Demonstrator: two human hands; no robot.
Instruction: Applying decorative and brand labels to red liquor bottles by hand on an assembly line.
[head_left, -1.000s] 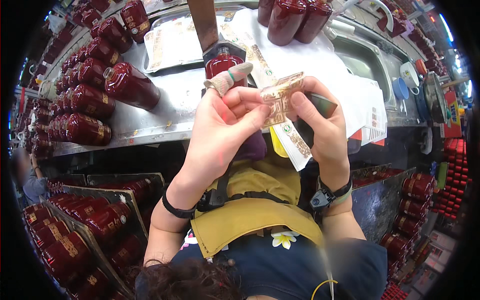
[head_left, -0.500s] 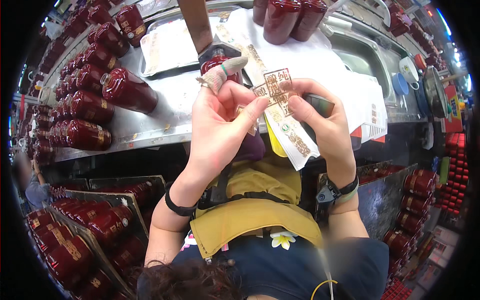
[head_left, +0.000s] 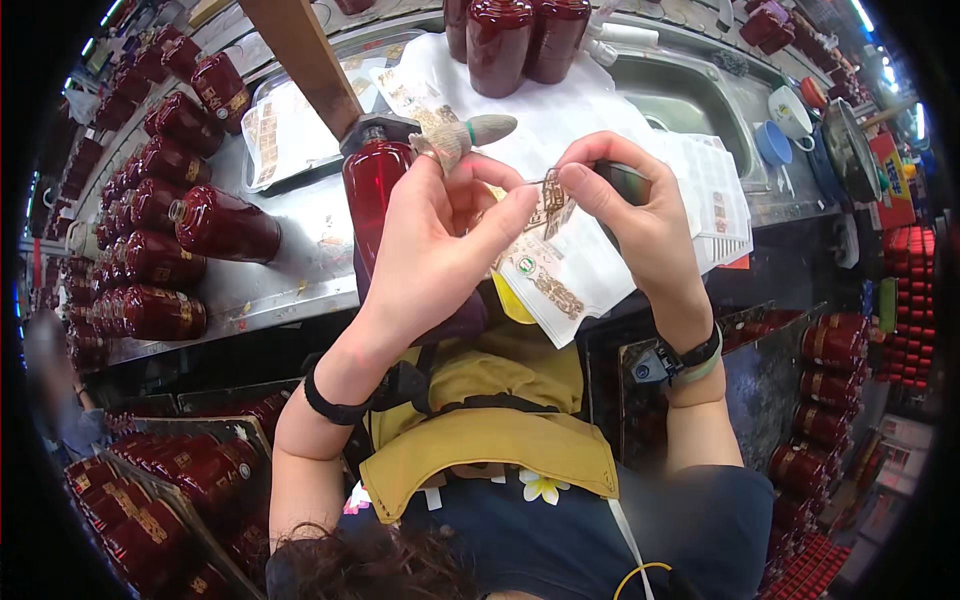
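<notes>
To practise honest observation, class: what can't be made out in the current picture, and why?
All in the head view:
Fingertip in the cloth finger cover on the left hand: hidden by the cloth.
Red bottle below the wooden post: partly hidden by the left hand.
Dark object at the right hand: partly hidden by fingers; kind unclear.
Back bottles' upper ends: cut off by the top edge.
Person at far left: blurred.

My left hand [head_left: 435, 235] and right hand [head_left: 635, 210] face each other above the table's [head_left: 305, 250] near edge, fingers [head_left: 605, 190] pinched. Both forearms slant inward, elbows bent.
</notes>
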